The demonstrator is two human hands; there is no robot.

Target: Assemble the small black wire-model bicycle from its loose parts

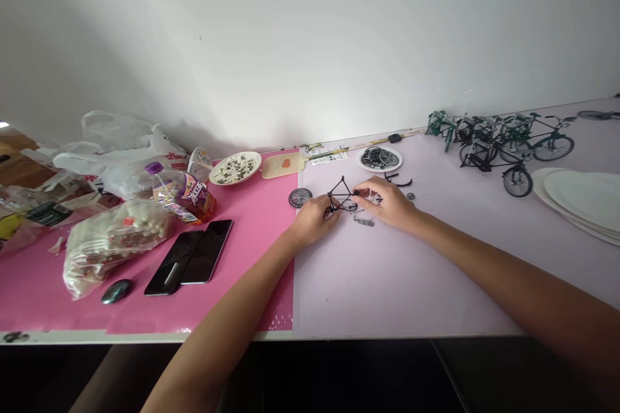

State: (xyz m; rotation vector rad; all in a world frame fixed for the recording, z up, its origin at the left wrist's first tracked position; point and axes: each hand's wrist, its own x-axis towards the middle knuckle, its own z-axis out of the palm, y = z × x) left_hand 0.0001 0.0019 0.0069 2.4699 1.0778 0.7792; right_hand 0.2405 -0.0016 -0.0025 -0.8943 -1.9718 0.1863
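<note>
Worktop [387,284] surface: pink at left, pale lilac at right, back edge along a plain wall [310,45]. Small bike frame [343,192] is located right of the colour seam, nearer the back edge than the front. Left hand [314,219]: fingers closed on the frame's lower left. Right hand [385,201]: fingertips pinched together at its right side. Loose wheel [300,197]: just left of the frame

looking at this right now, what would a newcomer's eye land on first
Probably the two bare hands, left and right, at a small dark bicycle frame near the middle of the table. Next, likely the cluster of finished-looking green and black model bicycles at the right, beside stacked white plates. The bright pink covering on the left half, with its purple-capped bottle, also stands out.
</note>
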